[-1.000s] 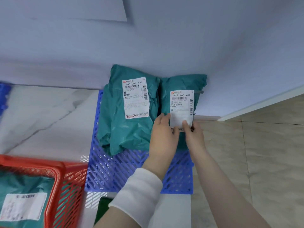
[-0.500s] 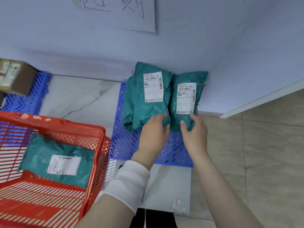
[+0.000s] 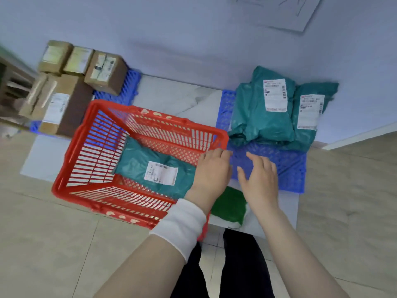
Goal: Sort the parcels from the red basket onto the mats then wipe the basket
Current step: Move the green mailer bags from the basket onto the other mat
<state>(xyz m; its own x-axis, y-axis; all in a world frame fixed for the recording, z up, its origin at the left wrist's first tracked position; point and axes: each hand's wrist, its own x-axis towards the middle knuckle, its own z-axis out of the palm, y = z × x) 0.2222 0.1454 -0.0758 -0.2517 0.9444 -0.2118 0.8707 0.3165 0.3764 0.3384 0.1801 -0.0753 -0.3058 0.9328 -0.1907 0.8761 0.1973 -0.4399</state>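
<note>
Two sets of fingers [image 3: 217, 152] are spread and empty, my left hand [image 3: 211, 172] over the red basket [image 3: 71, 147] rim. One teal parcel [image 3: 154, 168] lies inside; I'd grip both edges and lift it flat toward the blue mat [image 3: 285, 168].

three teal parcels [image 3: 263, 110], four cardboard boxes [image 3: 105, 70], two blue mats [image 3: 279, 166], one red basket [image 3: 71, 164].
</note>
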